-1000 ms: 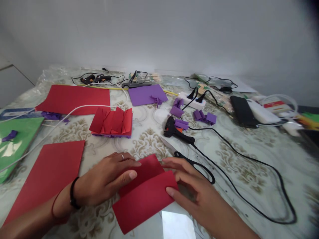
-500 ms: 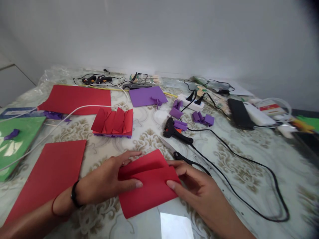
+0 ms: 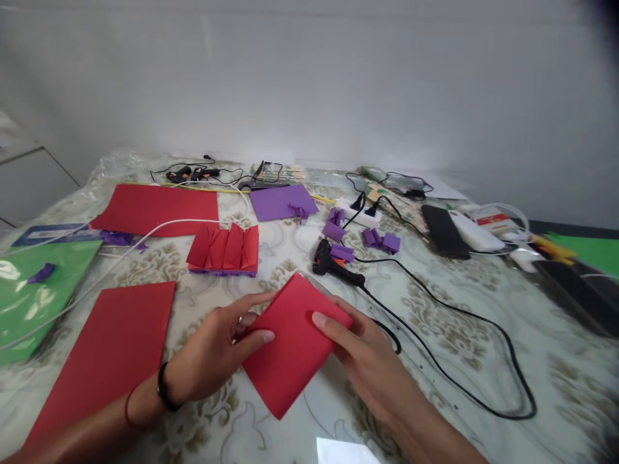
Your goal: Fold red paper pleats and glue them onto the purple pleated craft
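Note:
Both my hands hold a folded red paper [image 3: 293, 341] just above the patterned table [image 3: 464, 361]. My left hand [image 3: 217, 351] pinches its left edge between thumb and fingers. My right hand [image 3: 362, 357] grips its right edge, thumb on top. The paper is turned so that one corner points away from me. Black scissors [image 3: 387, 332] lie partly hidden under the paper and my right hand. A stack of pleated red and purple paper [image 3: 225, 250] lies beyond my left hand.
A red sheet [image 3: 106, 354] lies at my left, another red sheet [image 3: 157, 209] farther back, green sheets [image 3: 33, 290] at the left edge. A black glue gun [image 3: 331, 263] with a long black cable [image 3: 483, 361], purple paper pieces [image 3: 380, 240], a power strip [image 3: 360, 212] and a phone [image 3: 442, 232] lie beyond.
The red paper has been folded flat and turned so a corner points away. Both hands shifted with it, and the view tilted up slightly.

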A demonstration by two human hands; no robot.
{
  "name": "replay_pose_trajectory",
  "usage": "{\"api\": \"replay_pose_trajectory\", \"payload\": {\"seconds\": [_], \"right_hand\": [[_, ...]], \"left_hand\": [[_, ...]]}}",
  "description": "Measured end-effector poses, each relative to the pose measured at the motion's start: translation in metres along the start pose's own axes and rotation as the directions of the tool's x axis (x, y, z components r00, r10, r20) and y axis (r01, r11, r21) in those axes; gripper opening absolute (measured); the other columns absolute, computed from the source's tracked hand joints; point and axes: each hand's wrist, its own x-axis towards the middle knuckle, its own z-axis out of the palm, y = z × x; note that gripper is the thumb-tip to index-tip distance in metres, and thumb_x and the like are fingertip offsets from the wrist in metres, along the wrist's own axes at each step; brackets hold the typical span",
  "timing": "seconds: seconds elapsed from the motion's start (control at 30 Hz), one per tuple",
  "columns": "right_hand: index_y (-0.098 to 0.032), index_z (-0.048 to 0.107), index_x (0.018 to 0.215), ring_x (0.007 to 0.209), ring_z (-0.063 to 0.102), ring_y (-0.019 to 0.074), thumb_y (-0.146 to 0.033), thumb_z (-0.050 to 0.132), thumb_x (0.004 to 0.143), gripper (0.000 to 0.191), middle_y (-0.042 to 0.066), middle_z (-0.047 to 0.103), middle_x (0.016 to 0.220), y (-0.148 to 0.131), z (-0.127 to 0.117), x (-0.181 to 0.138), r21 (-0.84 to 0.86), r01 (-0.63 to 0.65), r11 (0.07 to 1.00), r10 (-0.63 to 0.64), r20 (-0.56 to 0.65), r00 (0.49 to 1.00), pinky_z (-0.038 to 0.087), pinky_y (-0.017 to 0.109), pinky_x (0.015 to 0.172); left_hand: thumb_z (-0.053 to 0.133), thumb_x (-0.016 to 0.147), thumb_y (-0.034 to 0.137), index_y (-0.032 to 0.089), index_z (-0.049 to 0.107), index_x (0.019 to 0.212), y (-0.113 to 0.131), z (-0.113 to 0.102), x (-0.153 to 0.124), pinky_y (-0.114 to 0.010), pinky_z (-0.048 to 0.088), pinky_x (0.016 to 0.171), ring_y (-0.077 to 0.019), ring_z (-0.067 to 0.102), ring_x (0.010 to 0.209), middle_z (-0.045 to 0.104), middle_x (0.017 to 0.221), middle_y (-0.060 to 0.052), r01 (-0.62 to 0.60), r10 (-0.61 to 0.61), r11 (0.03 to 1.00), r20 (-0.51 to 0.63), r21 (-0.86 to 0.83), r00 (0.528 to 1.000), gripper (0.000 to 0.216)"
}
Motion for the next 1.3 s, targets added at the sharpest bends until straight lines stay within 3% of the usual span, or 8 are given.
{"api": "replay_pose_trajectory", "payload": {"seconds": [0.1, 0.27, 0.43, 0.5, 0.63, 0.83, 1.13, 1.3], "right_hand": [[-0.018, 0.076, 0.089, 0.081, 0.066, 0.0198, -0.046, 0.095, 0.072, 0.038, 0.007, 0.075, 0.088, 0.005, 0.001, -0.002, -0.009, 0.013, 1.000, -0.013, -0.023, 1.000, 0.053, 0.030, 0.078], [-0.018, 0.072, 0.082, 0.069, 0.058, 0.0149, -0.049, 0.091, 0.076, 0.036, 0.002, 0.069, 0.076, 0.011, -0.004, -0.011, -0.118, 0.053, 0.992, -0.054, -0.003, 0.999, 0.048, 0.025, 0.063], [-0.022, 0.075, 0.099, 0.073, 0.062, 0.0148, -0.049, 0.084, 0.085, 0.032, 0.001, 0.073, 0.085, 0.008, -0.009, -0.013, -0.261, 0.116, 0.958, -0.098, 0.080, 0.992, 0.049, 0.023, 0.064], [-0.024, 0.076, 0.105, 0.077, 0.064, 0.0160, -0.051, 0.080, 0.089, 0.031, 0.002, 0.075, 0.088, 0.006, -0.010, -0.014, -0.313, 0.175, 0.934, -0.159, 0.076, 0.984, 0.051, 0.023, 0.067], [-0.026, 0.077, 0.112, 0.075, 0.067, 0.0161, -0.051, 0.072, 0.095, 0.031, 0.002, 0.077, 0.084, 0.005, -0.011, -0.016, -0.378, 0.212, 0.901, -0.198, 0.077, 0.977, 0.052, 0.023, 0.065], [-0.034, 0.075, 0.128, 0.076, 0.072, 0.0145, -0.040, 0.069, 0.099, 0.030, 0.001, 0.080, 0.090, 0.004, -0.010, -0.021, -0.437, 0.302, 0.847, -0.285, 0.104, 0.953, 0.055, 0.019, 0.063], [-0.036, 0.077, 0.127, 0.072, 0.072, 0.0129, -0.036, 0.068, 0.099, 0.029, 0.000, 0.082, 0.091, 0.003, -0.011, -0.021, -0.472, 0.325, 0.820, -0.319, 0.095, 0.943, 0.055, 0.017, 0.060], [-0.037, 0.078, 0.124, 0.071, 0.071, 0.0149, -0.037, 0.069, 0.098, 0.028, 0.000, 0.081, 0.087, 0.002, -0.009, -0.023, -0.463, 0.316, 0.828, -0.309, 0.093, 0.946, 0.055, 0.020, 0.060]], "left_hand": [[0.062, 0.101, 0.033, 0.028, 0.048, 0.159, 0.004, 0.003, -0.003, -0.019, 0.041, 0.052, -0.0104, 0.043, 0.056, 0.058, 0.070, 0.006, -0.092, 0.099, 0.990, -0.059, 0.110, 0.993, 0.060], [0.062, 0.103, 0.028, 0.029, 0.055, 0.155, 0.006, 0.007, -0.006, -0.017, 0.051, 0.056, -0.0099, 0.057, 0.059, 0.078, 0.086, 0.002, -0.207, 0.237, 0.953, -0.118, 0.222, 0.964, 0.053], [0.062, 0.104, 0.027, 0.031, 0.063, 0.148, 0.002, 0.005, -0.008, -0.021, 0.063, 0.076, -0.0187, 0.080, 0.097, 0.080, 0.124, -0.005, -0.268, 0.295, 0.928, -0.072, 0.258, 0.953, 0.044], [0.062, 0.104, 0.026, 0.031, 0.065, 0.145, 0.003, 0.003, -0.007, -0.021, 0.064, 0.079, -0.0191, 0.081, 0.098, 0.080, 0.126, -0.005, -0.291, 0.315, 0.916, -0.047, 0.277, 0.948, 0.042], [0.061, 0.105, 0.026, 0.034, 0.063, 0.146, 0.004, 0.002, -0.007, -0.017, 0.062, 0.065, -0.0149, 0.081, 0.078, 0.083, 0.115, -0.003, -0.295, 0.314, 0.910, -0.022, 0.290, 0.949, 0.043], [0.061, 0.104, 0.024, 0.030, 0.063, 0.147, 0.008, 0.002, -0.008, -0.021, 0.064, 0.082, -0.0199, 0.081, 0.104, 0.076, 0.131, -0.007, -0.290, 0.302, 0.925, -0.011, 0.245, 0.953, 0.043], [0.062, 0.103, 0.019, 0.033, 0.063, 0.147, 0.011, 0.001, -0.007, -0.020, 0.064, 0.083, -0.0181, 0.082, 0.097, 0.076, 0.130, -0.006, -0.341, 0.355, 0.909, -0.018, 0.239, 0.935, 0.047], [0.062, 0.104, 0.023, 0.037, 0.060, 0.149, 0.011, 0.002, -0.009, -0.019, 0.064, 0.072, -0.0175, 0.082, 0.091, 0.078, 0.129, -0.001, -0.262, 0.268, 0.935, 0.006, 0.240, 0.963, 0.047]]}}
